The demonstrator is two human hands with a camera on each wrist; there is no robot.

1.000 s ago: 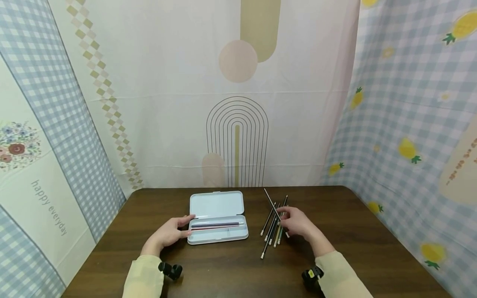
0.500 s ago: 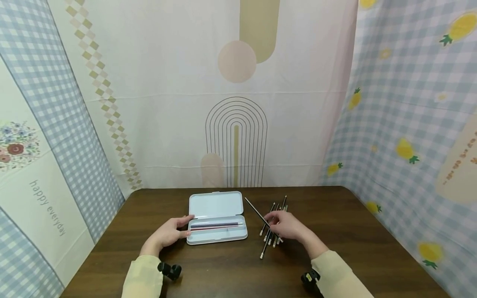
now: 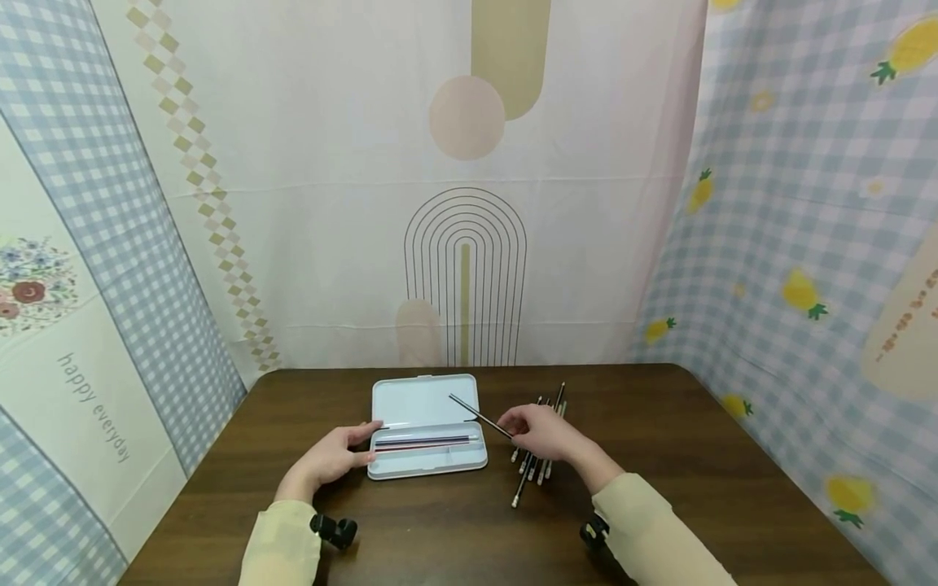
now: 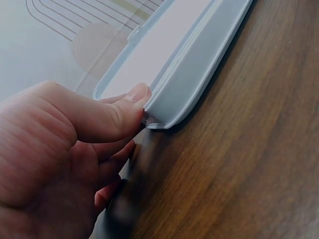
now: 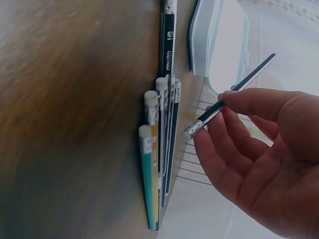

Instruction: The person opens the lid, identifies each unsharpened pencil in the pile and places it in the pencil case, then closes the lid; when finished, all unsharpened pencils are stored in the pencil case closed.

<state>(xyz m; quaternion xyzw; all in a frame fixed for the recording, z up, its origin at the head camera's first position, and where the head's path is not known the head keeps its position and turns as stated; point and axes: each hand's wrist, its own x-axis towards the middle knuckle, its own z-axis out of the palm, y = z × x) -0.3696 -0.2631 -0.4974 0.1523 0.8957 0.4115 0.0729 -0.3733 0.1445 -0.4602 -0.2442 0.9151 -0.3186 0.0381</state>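
Observation:
A light-coloured pencil case (image 3: 432, 470) lies with its lid raised back on the table. Several pencils (image 3: 425, 442) lie lengthwise in its tray. My left hand (image 3: 327, 457) holds the case's left end; in the left wrist view the thumb presses on the rim of the case (image 4: 192, 77). My right hand (image 3: 545, 431) pinches a dark pencil (image 5: 215, 108) with a white eraser between thumb and fingers. That pencil slants up leftward, its far end in front of the lid in the head view. Below the right hand lies a loose pile of eraser-tipped pencils (image 3: 519, 492), partly hidden by it.
The pile includes a green pencil (image 5: 147, 174) and a yellow pencil (image 5: 154, 149). Everything lies on a dark wooden table (image 3: 410, 537). A patterned cloth (image 3: 330, 244) hangs behind the table's far edge, with checked cloth (image 3: 806, 203) on the right.
My right hand has moved left from the pile with the pencil, whose far end has swung from beyond the pile to the case lid. My left hand keeps its place on the case.

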